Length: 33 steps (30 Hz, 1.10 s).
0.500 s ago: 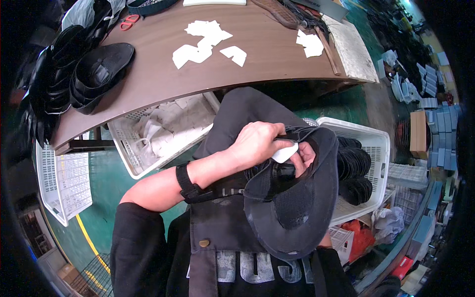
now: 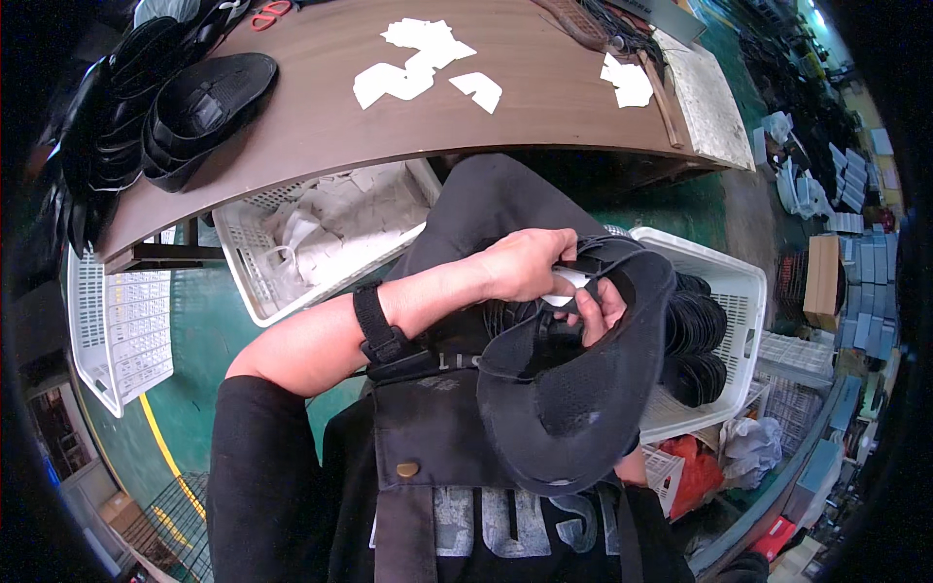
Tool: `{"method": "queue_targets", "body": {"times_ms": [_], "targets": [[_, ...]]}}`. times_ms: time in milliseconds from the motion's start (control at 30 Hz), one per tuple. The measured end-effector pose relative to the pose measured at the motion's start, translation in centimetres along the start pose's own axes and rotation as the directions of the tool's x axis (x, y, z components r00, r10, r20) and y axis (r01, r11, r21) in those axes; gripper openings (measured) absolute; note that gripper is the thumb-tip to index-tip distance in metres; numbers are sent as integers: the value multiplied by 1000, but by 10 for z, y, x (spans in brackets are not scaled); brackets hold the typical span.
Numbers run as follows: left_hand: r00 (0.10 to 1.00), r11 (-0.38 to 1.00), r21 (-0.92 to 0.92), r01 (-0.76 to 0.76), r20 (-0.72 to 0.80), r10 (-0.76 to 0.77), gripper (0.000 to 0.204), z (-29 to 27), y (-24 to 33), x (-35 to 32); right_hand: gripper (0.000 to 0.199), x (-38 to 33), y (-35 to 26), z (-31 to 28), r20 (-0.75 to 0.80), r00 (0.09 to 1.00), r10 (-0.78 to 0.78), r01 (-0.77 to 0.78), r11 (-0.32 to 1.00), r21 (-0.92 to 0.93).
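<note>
Black cap: a dark fabric cap [image 2: 583, 389] held upside down in front of the person's chest, its mesh-like inner side facing up; the brim hangs low toward the apron, and the rim curves round on the right.
White piece: a small white paper or card piece [image 2: 564, 285] sits at the cap's upper edge, pinched between the two hands; only a sliver shows.
Left hand: the left hand [image 2: 525, 264] comes across from the left, fingers curled down over the cap's rim and closed on the white piece.
Right hand: the right hand [image 2: 601, 309] is mostly inside the cap, fingers bent and gripping the fabric from within; its forearm is hidden behind the cap.
Wrist: a black strap or watch band [image 2: 377, 325] wraps the left wrist.
Clothing: dark apron with a brass-coloured button [image 2: 406, 469] over a black printed top.
Right basket: a white plastic basket [image 2: 724, 282] just beside the cap, holding stacked black caps [image 2: 698, 335].
Left basket: a white basket [image 2: 243, 255] under the table edge, filled with white paper pieces [image 2: 340, 219].
Table: brown wooden table [image 2: 330, 126] above, with loose white cut-outs [image 2: 413, 63] and a pile of black caps [image 2: 199, 112] on its left end.
Floor: green [image 2: 204, 330].
</note>
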<state>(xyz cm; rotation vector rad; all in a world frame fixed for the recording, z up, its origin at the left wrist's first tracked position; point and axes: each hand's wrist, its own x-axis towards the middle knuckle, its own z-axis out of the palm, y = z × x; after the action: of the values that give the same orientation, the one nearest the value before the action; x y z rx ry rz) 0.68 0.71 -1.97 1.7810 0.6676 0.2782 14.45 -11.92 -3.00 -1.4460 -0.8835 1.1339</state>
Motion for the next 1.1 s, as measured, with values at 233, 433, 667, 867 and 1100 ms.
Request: {"method": "queue_targets", "body": {"times_ms": [233,433,667,867,1100], "targets": [[982,954,296,-42,-165,95,29,5,14,-6,15,-2,10,2,-105,994,33,-18,989,144],[960,913,382,-142,-172,221,22,5,10,-2,10,-2,5,3,-53,996,65,-57,988,145],[966,911,406,-78,-196,170,23,6,7,8,15,-5,16,2,-103,984,145,-95,920,380],[934,958,285,25,-349,79,20,12,-7,14,14,13,32,-6,-11,995,96,-82,890,448],[984,854,520,-14,-144,104,19,9,7,23,13,12,25,2,-82,981,176,-121,885,450]]}}
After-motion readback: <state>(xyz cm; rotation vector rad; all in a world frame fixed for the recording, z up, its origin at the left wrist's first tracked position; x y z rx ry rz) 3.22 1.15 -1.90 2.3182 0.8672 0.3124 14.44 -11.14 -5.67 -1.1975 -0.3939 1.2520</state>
